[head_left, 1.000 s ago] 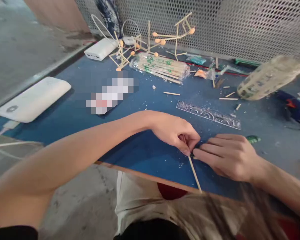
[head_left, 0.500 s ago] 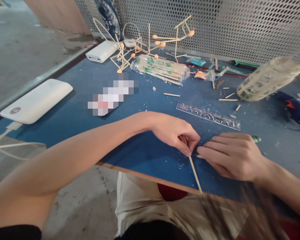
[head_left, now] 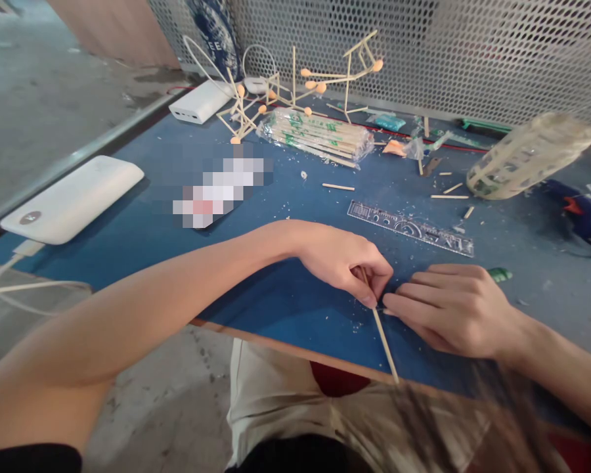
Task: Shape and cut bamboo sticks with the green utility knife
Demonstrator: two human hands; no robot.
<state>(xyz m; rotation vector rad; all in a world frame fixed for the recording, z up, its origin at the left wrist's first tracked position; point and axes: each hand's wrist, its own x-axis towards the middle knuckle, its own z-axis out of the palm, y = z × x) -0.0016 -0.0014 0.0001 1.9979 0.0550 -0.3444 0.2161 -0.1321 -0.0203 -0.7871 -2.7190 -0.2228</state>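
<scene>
My left hand (head_left: 347,266) pinches a thin wooden stick (head_left: 385,345) between thumb and fingers. The stick slants down toward the table's front edge. Close beside it, my right hand (head_left: 453,309) lies low over the table with its fingers curled together. A small pale tip shows by its fingertips, but what the hand holds is hidden. Beyond both hands lies a clear ruler (head_left: 408,228) with white markings. A green piece (head_left: 500,274) shows just behind my right hand.
Stick models with orange joints (head_left: 320,87) stand at the back near a bagged bundle of sticks (head_left: 320,135). White power banks (head_left: 73,197) lie left. A slotted pale cylinder (head_left: 526,157) and a dark blue tool (head_left: 584,213) are at right. Short stick pieces (head_left: 338,187) lie scattered.
My right hand has shifted slightly left, closer to my left hand, and more of the green piece shows. The left hand and its stick have hardly moved.
</scene>
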